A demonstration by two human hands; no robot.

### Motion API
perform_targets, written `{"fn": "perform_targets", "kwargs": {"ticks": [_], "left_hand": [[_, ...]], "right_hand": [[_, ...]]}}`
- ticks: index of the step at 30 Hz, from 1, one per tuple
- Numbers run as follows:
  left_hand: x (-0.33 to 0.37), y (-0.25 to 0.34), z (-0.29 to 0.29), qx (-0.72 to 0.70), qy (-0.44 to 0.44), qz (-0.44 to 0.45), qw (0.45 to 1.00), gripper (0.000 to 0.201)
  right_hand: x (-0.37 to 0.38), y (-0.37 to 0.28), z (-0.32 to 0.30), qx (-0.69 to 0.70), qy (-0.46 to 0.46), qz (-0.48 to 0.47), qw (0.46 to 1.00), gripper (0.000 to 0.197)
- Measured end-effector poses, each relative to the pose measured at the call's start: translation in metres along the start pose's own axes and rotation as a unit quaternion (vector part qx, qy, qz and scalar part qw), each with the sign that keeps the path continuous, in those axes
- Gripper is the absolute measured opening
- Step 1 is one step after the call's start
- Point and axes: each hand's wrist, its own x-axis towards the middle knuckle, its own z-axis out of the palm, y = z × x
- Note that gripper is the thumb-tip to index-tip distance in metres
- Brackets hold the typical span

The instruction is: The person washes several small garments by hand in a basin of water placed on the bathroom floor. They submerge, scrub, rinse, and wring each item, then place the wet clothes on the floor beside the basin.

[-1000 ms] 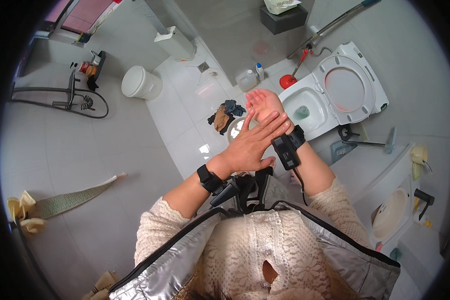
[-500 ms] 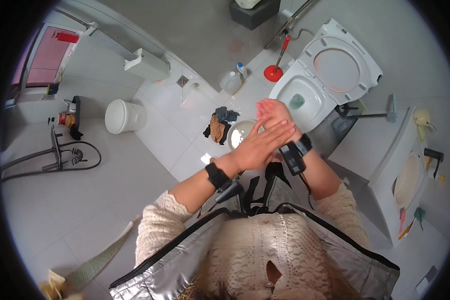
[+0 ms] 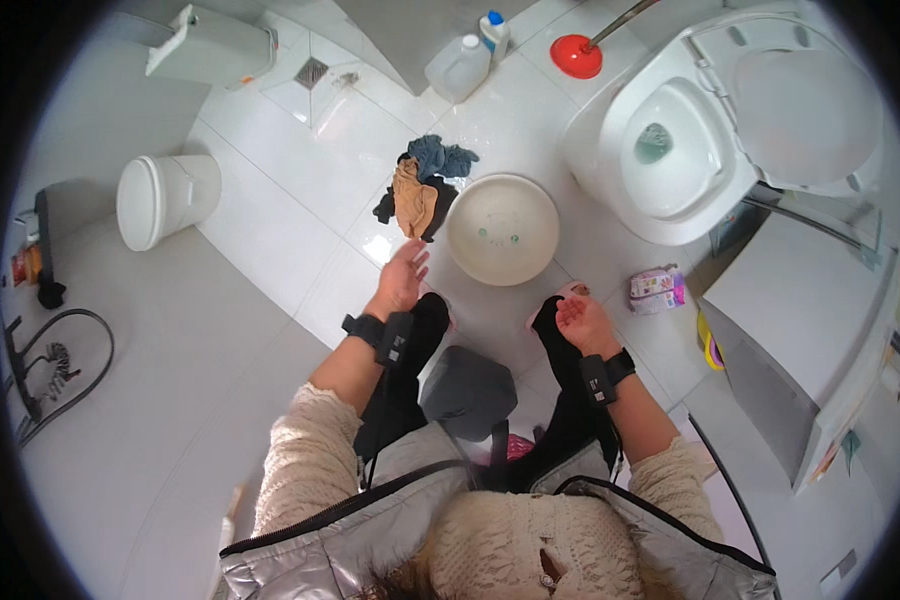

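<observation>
Ahead between hands: basin (image 3: 497,263) rim, tile (image 3: 581,259) around | left hand (image 3: 401,281): loosely open, near clothes (image 3: 412,197) | right hand (image 3: 585,324): half-curled, empty

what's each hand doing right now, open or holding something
Left hand: open, holding nothing visible, near the clothes.
Right hand: loosely open, slightly curled, nothing seen in it.

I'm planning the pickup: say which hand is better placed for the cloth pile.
The left hand, probably: it appears close to the cloth pile, while the right hand is farther off, beyond the basin's right edge.
</observation>
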Motion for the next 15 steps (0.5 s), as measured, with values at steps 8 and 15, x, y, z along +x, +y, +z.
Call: {"fn": "perform_targets", "kwargs": {"ticks": [8, 15], "left_hand": [[0.131, -0.118, -0.039, 0.084, 0.057, -0.014, 0.995, 0.049], [0.239, -0.123, -0.071, 0.187, 0.233, 0.221, 0.928, 0.032]], "right_hand": [[0.194, -0.009, -0.004, -0.046, 0.01, -0.01, 0.999, 0.017], [0.312, -0.033, -0.005, -0.424, 0.043, -0.217, 0.878, 0.041]]}}
